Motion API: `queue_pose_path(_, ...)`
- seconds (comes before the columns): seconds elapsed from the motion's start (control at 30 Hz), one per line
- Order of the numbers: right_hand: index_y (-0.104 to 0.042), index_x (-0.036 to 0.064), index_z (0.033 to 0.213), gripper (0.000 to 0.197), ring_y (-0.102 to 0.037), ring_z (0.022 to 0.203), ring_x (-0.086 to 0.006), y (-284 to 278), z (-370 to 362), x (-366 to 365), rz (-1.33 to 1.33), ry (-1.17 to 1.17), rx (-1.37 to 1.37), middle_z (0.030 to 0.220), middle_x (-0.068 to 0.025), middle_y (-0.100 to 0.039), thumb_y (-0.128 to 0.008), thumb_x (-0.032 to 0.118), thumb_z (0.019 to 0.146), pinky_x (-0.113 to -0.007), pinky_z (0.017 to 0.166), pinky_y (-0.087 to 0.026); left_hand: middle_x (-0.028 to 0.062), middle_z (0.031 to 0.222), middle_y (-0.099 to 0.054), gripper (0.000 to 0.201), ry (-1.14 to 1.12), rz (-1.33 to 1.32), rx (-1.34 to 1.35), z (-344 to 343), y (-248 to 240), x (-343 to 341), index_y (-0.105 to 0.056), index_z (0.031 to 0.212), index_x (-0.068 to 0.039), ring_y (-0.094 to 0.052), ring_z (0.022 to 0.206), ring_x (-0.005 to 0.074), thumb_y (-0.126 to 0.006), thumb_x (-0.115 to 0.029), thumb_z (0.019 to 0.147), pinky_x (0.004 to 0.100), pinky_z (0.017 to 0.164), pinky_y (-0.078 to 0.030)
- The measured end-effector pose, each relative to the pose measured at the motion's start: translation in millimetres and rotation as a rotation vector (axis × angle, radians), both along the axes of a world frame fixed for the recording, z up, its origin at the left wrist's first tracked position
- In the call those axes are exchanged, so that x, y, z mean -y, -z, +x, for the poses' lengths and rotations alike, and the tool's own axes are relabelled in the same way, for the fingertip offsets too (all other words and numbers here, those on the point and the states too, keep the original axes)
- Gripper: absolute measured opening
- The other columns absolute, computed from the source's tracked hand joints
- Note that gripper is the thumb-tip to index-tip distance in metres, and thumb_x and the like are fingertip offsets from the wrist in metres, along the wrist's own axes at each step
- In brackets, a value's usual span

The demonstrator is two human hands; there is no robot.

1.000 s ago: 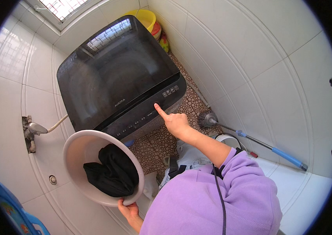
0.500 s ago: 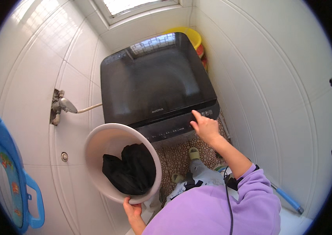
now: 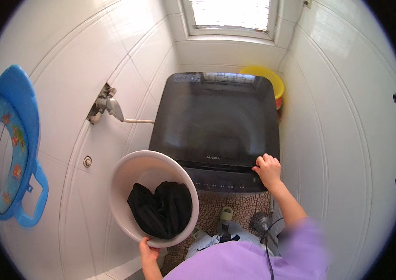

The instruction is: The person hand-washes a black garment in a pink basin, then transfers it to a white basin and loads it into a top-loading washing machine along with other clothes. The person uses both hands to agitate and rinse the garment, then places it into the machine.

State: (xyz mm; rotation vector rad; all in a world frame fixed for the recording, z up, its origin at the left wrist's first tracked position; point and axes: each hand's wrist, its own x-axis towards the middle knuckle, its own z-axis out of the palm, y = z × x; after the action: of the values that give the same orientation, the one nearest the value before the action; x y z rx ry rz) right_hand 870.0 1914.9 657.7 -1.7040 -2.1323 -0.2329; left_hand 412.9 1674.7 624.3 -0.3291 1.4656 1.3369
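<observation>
A pale pinkish-white basin (image 3: 122, 186) is tilted towards me at the left, with a crumpled black garment (image 3: 160, 210) inside. My left hand (image 3: 149, 250) grips its near rim, the thumb over the edge and the other fingers mostly hidden under it. Behind the basin stands a black top-loading washing machine (image 3: 221, 179) with its glossy lid (image 3: 212, 116) down. At the lid's front right corner, my right hand (image 3: 268, 171) rests with its fingers curled over the edge, beside the control panel.
A tap (image 3: 110, 108) on the left wall feeds a hose to the machine. A blue child's toilet seat (image 3: 27, 140) hangs at far left. Behind the machine's right corner stands a yellow basin (image 3: 272, 81). A shower head (image 3: 260, 220) and dark cable are near my legs.
My right hand has gone from pointing an index finger at the control panel to curling its fingers on the lid's edge. The view has shifted; my left hand still holds the basin.
</observation>
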Motion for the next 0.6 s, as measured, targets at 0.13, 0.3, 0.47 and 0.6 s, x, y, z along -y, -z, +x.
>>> queue_pose_path(0.13, -0.052, 0.0121, 0.073, 0.032, -0.055, 0.074, -0.0212, 2, 3, -4, -0.001, -0.115, 0.023, 0.075, -0.0032, -0.05, -0.079, 0.023, 0.06, -0.035, 0.067, -0.042, 0.0127, 0.116, -0.055, 0.035, -0.038, 0.032, -0.011, 13, 0, 2, -0.05, 0.114, 0.001, -0.054, 0.108, 0.0287, -0.051, -0.017, 0.083, 0.0467, 0.089, -0.048)
queue_pose_path(0.3, -0.051, 0.0123, 0.069, 0.031, -0.054, 0.073, -0.0211, 4, 4, -6, 0.009, -0.134, 0.024, 0.074, -0.0024, -0.05, -0.079, 0.023, 0.061, -0.035, 0.067, -0.041, 0.0133, 0.116, -0.055, 0.034, -0.023, 0.064, -0.025, 17, -1, 6, -0.05, 0.115, 0.002, -0.054, 0.106, 0.0276, -0.05, -0.017, 0.086, 0.0432, 0.089, -0.048)
queue_pose_path(0.47, -0.051, 0.0122, 0.074, 0.03, -0.052, 0.073, -0.0217, 9, 3, -4, 0.035, -0.12, 0.112, 0.076, -0.0035, -0.05, -0.077, 0.022, 0.064, -0.035, 0.067, -0.039, 0.0136, 0.115, -0.055, 0.033, 0.041, 0.082, -0.04, 2, -2, 6, -0.049, 0.115, 0.001, -0.054, 0.105, 0.0273, -0.049, -0.016, 0.087, 0.0431, 0.091, -0.047)
queue_pose_path(0.6, -0.05, 0.0118, 0.078, 0.025, -0.051, 0.076, -0.0221, 17, 0, -1, 0.063, -0.123, 0.195, 0.078, -0.0048, -0.048, -0.072, 0.017, 0.07, -0.036, 0.069, -0.038, 0.0149, 0.119, -0.053, 0.035, 0.071, 0.087, -0.01, -15, 7, 3, -0.048, 0.118, 0.002, -0.053, 0.108, 0.0297, -0.048, -0.015, 0.087, 0.0466, 0.094, -0.045)
